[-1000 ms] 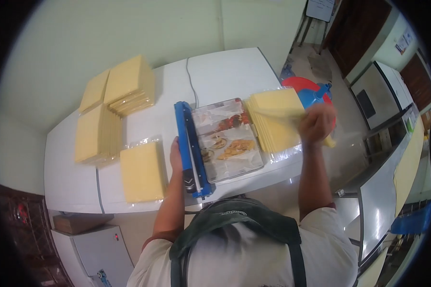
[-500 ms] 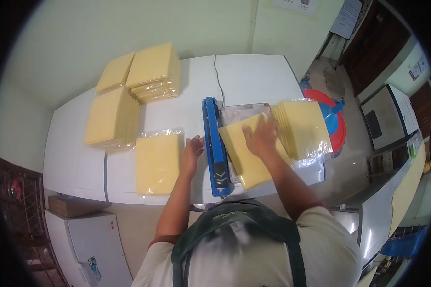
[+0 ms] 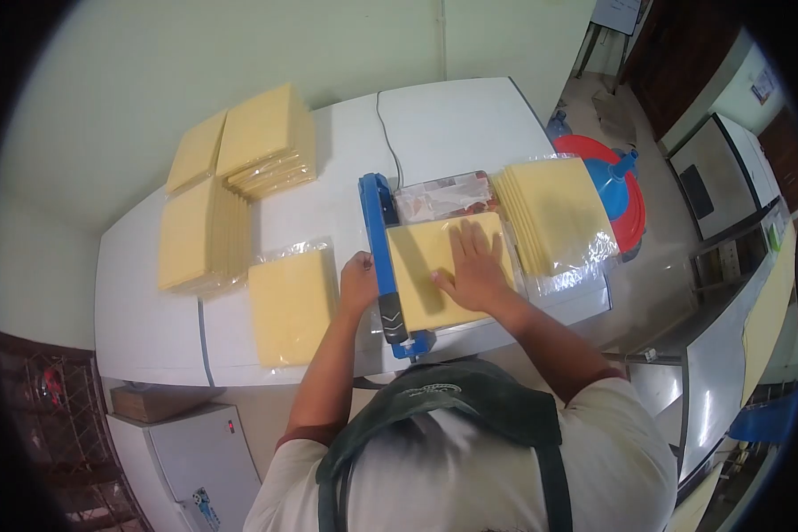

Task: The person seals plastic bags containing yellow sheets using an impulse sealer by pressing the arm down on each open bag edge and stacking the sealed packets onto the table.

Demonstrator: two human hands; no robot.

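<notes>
Printed board [image 3: 442,199] part hid. under yellow pkt [image 3: 419,266]; whiteboard [image 3: 615,14] illeg.

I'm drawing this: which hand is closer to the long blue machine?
Left. The left hand is just left of the blue machine; the right hand is farther, spread on the yellow pack to the machine's right.

Lower centre of frame: pale off-white shirt [image 3: 479,483], short sleeves [image 3: 607,421] edged in dark red. Over it, dark green apron [image 3: 510,401] with a curved light marking [image 3: 432,389], too small to read, and two straps [image 3: 552,492] of matching green. Left hand [image 3: 358,284] and right hand [image 3: 477,273] bare.
</notes>
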